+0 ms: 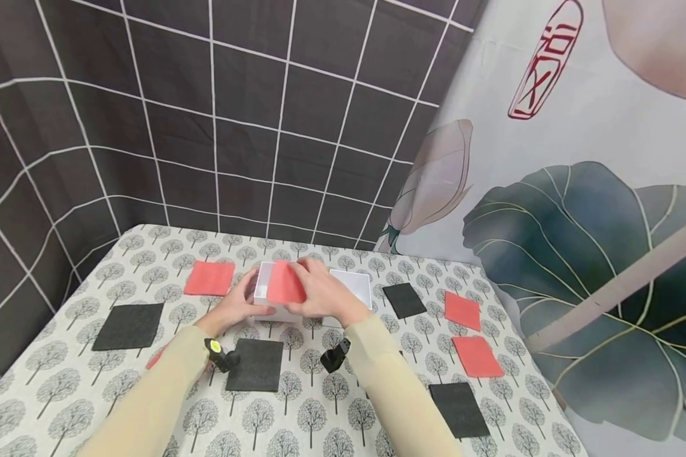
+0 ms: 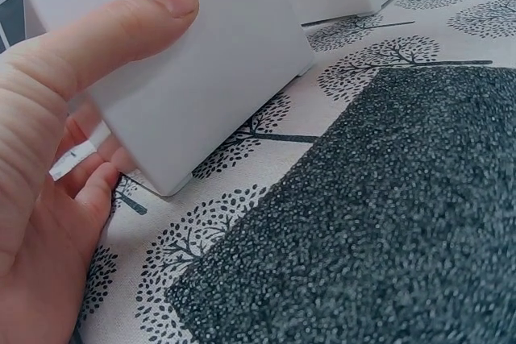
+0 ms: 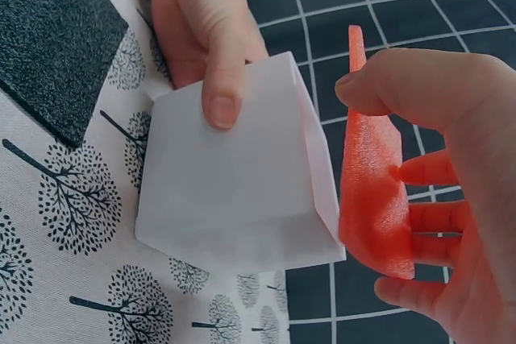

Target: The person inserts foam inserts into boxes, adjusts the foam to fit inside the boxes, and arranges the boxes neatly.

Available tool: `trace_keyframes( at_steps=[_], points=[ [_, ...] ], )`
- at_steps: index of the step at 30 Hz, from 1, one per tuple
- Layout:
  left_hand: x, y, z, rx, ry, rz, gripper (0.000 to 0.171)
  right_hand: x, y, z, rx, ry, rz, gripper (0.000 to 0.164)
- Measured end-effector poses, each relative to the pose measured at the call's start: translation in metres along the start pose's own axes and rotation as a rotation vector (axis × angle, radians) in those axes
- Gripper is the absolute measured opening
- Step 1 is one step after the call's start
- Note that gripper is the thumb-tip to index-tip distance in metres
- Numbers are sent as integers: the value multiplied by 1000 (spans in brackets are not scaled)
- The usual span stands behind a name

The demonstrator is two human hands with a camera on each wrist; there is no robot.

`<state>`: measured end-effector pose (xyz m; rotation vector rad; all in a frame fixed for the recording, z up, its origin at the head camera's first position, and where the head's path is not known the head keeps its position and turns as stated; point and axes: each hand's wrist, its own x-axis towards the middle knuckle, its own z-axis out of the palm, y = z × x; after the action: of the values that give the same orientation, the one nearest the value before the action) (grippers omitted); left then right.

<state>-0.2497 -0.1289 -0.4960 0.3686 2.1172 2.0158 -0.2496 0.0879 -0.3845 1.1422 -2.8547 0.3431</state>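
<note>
My left hand [image 1: 235, 310] grips the side of a small white box [image 3: 226, 175], with its thumb [image 2: 129, 38] pressed along the near wall and the fingers around the far side. In the head view the open top of the box faces up, its rim partly covered. My right hand [image 1: 326, 291] pinches a soft red square sheet [image 1: 284, 283] between thumb and fingers. That sheet is bent slightly and overlaps the box opening in the head view. In the right wrist view it stands right beside the rim.
A second white box [image 1: 356, 284] stands behind my right wrist. Red squares [image 1: 208, 278] and black squares [image 1: 128, 326] lie spread to the left, with more red [image 1: 477, 357] and black [image 1: 459, 409] ones at right. One black square [image 1: 255, 365] lies between my forearms. A dark gridded curtain [image 1: 240, 127] hangs behind.
</note>
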Motion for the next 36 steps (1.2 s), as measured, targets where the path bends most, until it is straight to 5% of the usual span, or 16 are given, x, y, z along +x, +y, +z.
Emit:
trace_keyframes(
  at_steps=[19,36],
  points=[
    [0,-2,1,-25,-1,10,113,26,-2,11,-117,-83,28,80],
    [-4,2,2,-70,-3,-48,115,32,5,20,82,-152,73,76]
  ],
)
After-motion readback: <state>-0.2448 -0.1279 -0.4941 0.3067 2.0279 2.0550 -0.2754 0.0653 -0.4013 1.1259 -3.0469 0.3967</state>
